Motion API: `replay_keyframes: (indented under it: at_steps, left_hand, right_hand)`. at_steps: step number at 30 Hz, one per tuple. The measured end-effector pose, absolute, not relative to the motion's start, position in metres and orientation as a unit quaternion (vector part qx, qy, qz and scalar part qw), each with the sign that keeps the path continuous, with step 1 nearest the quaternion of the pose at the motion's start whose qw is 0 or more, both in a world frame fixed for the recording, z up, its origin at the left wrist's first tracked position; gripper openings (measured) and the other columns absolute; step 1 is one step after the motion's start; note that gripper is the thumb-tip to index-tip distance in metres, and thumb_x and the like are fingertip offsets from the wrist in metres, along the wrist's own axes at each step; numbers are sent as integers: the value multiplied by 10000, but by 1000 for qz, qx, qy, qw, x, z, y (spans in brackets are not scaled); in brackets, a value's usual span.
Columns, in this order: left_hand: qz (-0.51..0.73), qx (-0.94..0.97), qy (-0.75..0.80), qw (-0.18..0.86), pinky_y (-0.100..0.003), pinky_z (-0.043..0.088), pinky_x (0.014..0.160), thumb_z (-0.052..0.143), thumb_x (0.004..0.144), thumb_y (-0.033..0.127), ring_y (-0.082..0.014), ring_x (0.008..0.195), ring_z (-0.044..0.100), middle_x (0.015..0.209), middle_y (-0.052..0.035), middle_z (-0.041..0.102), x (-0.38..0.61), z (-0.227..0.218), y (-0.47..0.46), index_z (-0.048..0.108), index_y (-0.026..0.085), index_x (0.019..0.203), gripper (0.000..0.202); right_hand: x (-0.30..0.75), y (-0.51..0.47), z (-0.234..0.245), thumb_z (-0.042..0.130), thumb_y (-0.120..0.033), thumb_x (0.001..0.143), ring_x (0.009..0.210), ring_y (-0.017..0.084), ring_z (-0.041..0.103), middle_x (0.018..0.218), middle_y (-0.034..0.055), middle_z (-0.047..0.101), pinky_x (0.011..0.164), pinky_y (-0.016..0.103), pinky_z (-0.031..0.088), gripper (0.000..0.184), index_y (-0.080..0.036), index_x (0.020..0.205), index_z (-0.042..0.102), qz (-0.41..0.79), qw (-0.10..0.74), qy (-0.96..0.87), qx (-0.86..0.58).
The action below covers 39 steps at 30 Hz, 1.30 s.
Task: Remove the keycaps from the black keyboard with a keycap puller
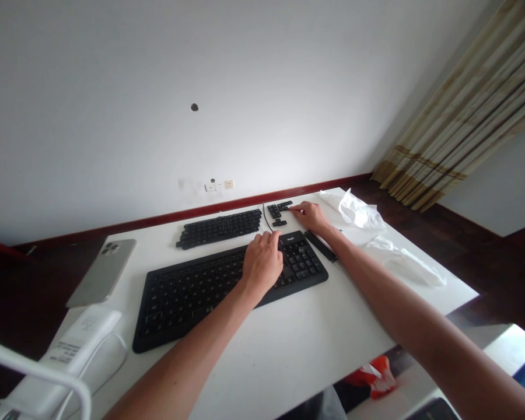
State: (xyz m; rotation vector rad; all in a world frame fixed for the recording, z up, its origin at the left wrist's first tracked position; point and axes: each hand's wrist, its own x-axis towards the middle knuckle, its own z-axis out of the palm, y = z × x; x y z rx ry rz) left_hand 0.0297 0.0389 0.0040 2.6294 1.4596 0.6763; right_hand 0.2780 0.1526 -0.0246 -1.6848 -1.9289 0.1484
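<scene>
A black keyboard (pixel 175 297) lies on the white table; keys are in place on its number pad, while much of the main field shows bare key sockets. My left hand (pixel 263 259) is closed over the keyboard's back edge, left of the number pad, its fingertips partly hidden. Behind the keyboard, a block of loose black keycaps (pixel 221 227) lies in rows. My right hand (pixel 310 216) reaches to the smaller groups of keycaps (pixel 274 211), with thumb and index finger together at a keycap (pixel 284 206). A dark strip (pixel 321 246) lies under my right forearm.
At the left are a phone (pixel 107 271) lying camera side up and a white power strip (pixel 70 350) with cables. Crumpled white plastic bags (pixel 359 210) cover the right side. A thin cable (pixel 266 219) runs behind the keyboard. The wall stands behind the table's far edge.
</scene>
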Motion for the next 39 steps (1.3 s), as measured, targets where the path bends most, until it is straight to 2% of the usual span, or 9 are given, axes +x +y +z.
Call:
replay_keyframes:
  at_steps: [4,11,18,23,26,28,30,33,39]
  left_hand:
    - [221,851,475,33,-400,529,977,523,929,71,-261,1084,615,1126,-85,671,30,4,39,539,199,1356,446]
    - [221,852,474,32,-413,534,971,520,935,75,-273,1079,612,1119,-91,671,30,5,39,552,179,1356,435]
    - [221,852,474,29,-415,534,979,520,940,80,-272,1089,612,1134,-94,674,30,3,39,545,184,1360,433]
    - [224,852,472,32,-409,534,986,513,935,72,-268,1107,613,1149,-92,675,30,3,39,542,184,1361,442]
    - [223,852,473,33,-415,535,978,518,933,72,-272,1099,614,1142,-96,672,29,3,39,542,178,1362,442]
    - [222,852,473,35,-419,534,976,522,933,72,-272,1091,614,1134,-97,670,29,3,39,544,176,1362,442]
    - [223,852,472,39,-423,532,979,523,936,74,-273,1087,614,1131,-100,668,29,3,39,544,171,1369,444]
    - [225,852,470,43,-427,530,983,519,941,78,-275,1089,612,1133,-104,666,29,3,40,540,163,1388,455]
    - [225,854,468,34,-423,533,964,520,943,88,-278,1066,613,1111,-99,666,29,2,41,553,161,1373,437]
  right_hand:
    - [278,152,-23,589,-300,981,866,235,710,1023,86,788,846,335,519,319,-234,1161,844,57,287,-725,-624]
    - [283,155,-26,638,-242,922,734,181,657,918,40,789,761,298,501,250,-253,1021,867,70,299,-745,-592]
    - [279,154,-26,650,-295,965,789,207,686,978,67,806,781,319,508,262,-263,1128,852,82,289,-740,-602]
    - [282,140,2,653,-328,946,819,217,695,973,64,813,784,323,510,220,-232,993,846,110,288,-762,-569]
    - [284,121,35,712,-455,901,793,211,688,864,47,786,739,317,494,254,-229,910,827,180,216,-795,-537]
    - [283,106,58,782,-524,829,764,205,676,820,29,764,692,309,474,311,-250,970,823,265,112,-813,-506]
    - [279,94,74,844,-554,748,762,201,672,826,20,759,683,305,468,388,-255,993,812,321,61,-809,-489]
    - [269,86,81,864,-526,720,824,216,684,882,23,769,721,309,483,397,-261,1009,807,351,24,-813,-465]
    - [262,89,73,811,-420,776,811,218,698,844,22,785,733,307,504,217,-250,909,836,348,-11,-822,-451]
